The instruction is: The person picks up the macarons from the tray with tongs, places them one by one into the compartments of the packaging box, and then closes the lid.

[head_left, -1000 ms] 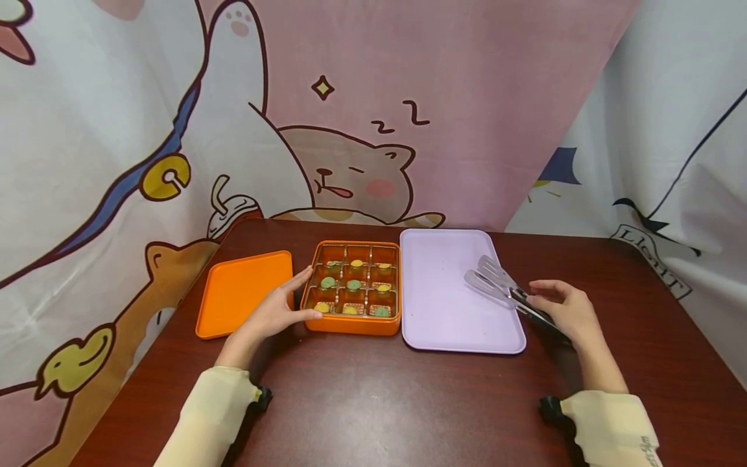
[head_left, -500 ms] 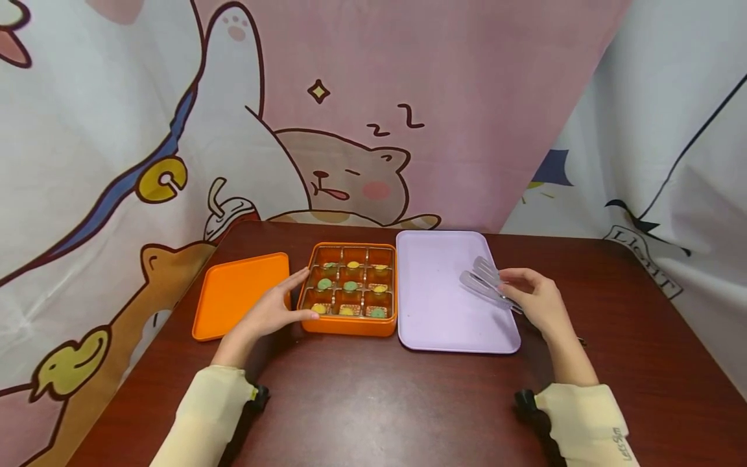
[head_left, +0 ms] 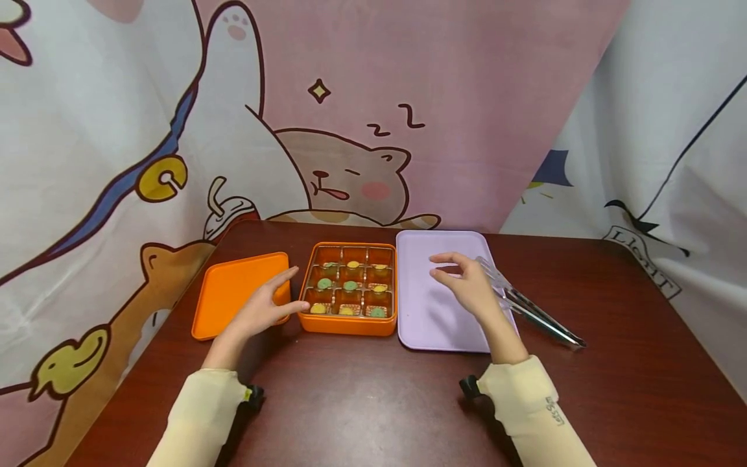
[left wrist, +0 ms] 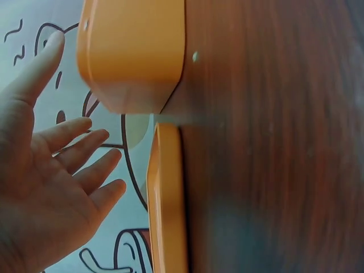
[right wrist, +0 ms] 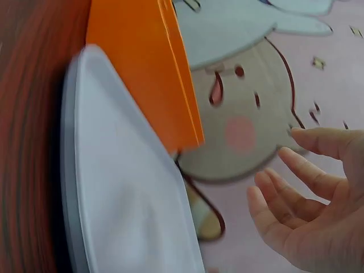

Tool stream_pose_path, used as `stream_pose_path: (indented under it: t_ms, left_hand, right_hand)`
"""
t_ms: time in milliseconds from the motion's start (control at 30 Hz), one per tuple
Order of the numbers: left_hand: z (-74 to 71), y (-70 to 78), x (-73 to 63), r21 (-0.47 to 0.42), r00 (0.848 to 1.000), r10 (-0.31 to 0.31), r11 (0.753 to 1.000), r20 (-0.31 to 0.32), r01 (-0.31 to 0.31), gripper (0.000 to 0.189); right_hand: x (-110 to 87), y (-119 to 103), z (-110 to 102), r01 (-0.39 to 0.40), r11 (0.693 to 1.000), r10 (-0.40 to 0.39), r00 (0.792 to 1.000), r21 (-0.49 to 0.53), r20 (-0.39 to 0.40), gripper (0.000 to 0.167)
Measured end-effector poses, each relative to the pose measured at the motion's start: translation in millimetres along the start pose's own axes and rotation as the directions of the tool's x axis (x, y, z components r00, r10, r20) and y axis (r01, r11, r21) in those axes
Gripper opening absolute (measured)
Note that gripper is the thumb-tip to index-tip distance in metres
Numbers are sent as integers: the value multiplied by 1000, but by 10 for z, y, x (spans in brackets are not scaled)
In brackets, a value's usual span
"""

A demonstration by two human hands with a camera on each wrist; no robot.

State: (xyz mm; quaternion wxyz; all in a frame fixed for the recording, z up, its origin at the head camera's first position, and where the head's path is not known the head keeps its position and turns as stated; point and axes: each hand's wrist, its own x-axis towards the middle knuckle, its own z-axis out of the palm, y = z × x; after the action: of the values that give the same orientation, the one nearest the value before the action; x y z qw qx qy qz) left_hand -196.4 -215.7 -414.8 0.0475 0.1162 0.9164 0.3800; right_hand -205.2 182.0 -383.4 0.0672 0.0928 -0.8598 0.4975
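Note:
An orange box [head_left: 350, 326] with a clear divided insert stands mid-table, small yellow and green pieces lying in its compartments. My left hand [head_left: 257, 311] is beside its left wall, fingers spread and thumb tip near the front corner. In the left wrist view the left hand [left wrist: 62, 176] shows a bare palm. Over the lilac tray [head_left: 432, 324] hovers my right hand [head_left: 469, 285], fingers loosely bent with a gap to the thumb and nothing between them. Metal tongs [head_left: 539, 318] lie at the tray's right edge, their heads partly hidden behind that hand.
An orange lid [head_left: 224, 298] lies at the left, next to the box. The dark wooden table [head_left: 362, 402] reaches back to a cartoon-printed cloth [head_left: 467, 117]. In the right wrist view the tray [right wrist: 119, 170] adjoins the box [right wrist: 142, 74].
My right hand has let go of the tongs and moved left over the tray; the tongs stay at its right edge. My left hand has drawn slightly left, away from the box.

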Motion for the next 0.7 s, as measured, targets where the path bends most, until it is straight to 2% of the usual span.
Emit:
stream_pose_path:
  t_ms: [167, 267, 467, 567, 700]
  left_hand:
    - [-92, -68, -54, 15, 998, -54, 998, -42, 55, 85]
    - [-154, -145, -93, 14, 995, -74, 997, -69, 75, 84]
    - [-301, -283, -196, 39, 984, -114, 992, -135, 120, 77]
    - [-398, -358, -265, 65, 971, -163, 982, -177, 177, 74]
    - [-533, -507, -379, 97, 946, -250, 957, -209, 274, 74]
  right_hand:
    - [64, -213, 385, 51, 995, -54, 998, 88, 39, 33]
    - [79, -363, 639, 64, 987, -81, 991, 146, 111, 38]
    - [63, -612, 1112, 37, 977, -91, 963, 211, 253, 49]
    - [31, -691, 1301, 27, 972, -100, 947, 234, 304, 51]
    - [-29, -766, 1501, 32, 965, -129, 921, 259, 367, 54]
